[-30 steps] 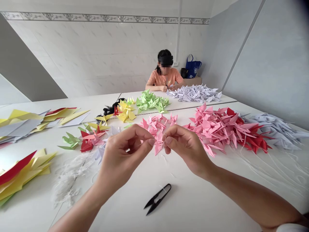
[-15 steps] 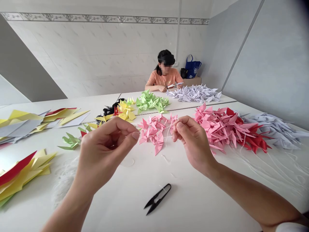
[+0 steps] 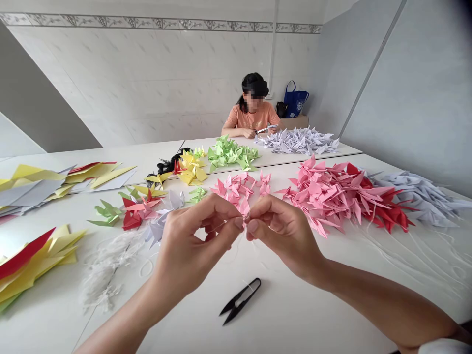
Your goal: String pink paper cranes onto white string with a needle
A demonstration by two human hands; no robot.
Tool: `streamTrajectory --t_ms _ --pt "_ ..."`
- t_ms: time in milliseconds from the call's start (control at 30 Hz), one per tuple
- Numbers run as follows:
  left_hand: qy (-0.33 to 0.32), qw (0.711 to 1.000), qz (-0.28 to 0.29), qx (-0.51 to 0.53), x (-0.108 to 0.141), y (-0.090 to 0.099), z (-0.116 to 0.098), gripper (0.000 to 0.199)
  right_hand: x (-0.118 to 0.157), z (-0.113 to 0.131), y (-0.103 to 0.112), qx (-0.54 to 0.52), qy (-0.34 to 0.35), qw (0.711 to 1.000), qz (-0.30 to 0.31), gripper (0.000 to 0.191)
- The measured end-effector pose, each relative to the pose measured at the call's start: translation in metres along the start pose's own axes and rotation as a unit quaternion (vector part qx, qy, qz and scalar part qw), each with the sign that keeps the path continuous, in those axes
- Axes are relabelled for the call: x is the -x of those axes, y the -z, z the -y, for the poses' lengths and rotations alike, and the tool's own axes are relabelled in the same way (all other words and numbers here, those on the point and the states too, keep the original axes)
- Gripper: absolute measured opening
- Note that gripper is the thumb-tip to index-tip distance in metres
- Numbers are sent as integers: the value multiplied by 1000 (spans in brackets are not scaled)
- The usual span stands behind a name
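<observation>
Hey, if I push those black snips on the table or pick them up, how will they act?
The black snips will likely slide rather than roll, since they lie flat on the table. They look stiff but probably springy, their blades standing apart from one looped end. The pointed tips might prick, so the loop seems a safer grip.

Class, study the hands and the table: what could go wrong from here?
The thin thread pinched between the left hand and right hand might slip. The black snips lie with blades apart, so a lowered wrist could catch the tips. Loose strings beside the pink paper pile may tangle.
</observation>
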State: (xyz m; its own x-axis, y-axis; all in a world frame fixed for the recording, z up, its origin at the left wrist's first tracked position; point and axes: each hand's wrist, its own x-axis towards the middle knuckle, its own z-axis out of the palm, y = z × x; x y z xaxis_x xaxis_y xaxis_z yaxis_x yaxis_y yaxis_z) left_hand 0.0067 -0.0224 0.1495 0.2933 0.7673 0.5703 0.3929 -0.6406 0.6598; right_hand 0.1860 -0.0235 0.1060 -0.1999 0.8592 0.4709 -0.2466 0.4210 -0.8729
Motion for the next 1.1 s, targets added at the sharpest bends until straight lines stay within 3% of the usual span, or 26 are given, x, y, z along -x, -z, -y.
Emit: streamTrajectory --t_ms 300,1100 --pt "-26 1000 -10 4 2 -3 0 14 2 -2 -2 -23 9 1000 16 5" --pt "-56 998 -8 4 2 -3 2 15 1 -2 -3 -29 19 999 18 14"
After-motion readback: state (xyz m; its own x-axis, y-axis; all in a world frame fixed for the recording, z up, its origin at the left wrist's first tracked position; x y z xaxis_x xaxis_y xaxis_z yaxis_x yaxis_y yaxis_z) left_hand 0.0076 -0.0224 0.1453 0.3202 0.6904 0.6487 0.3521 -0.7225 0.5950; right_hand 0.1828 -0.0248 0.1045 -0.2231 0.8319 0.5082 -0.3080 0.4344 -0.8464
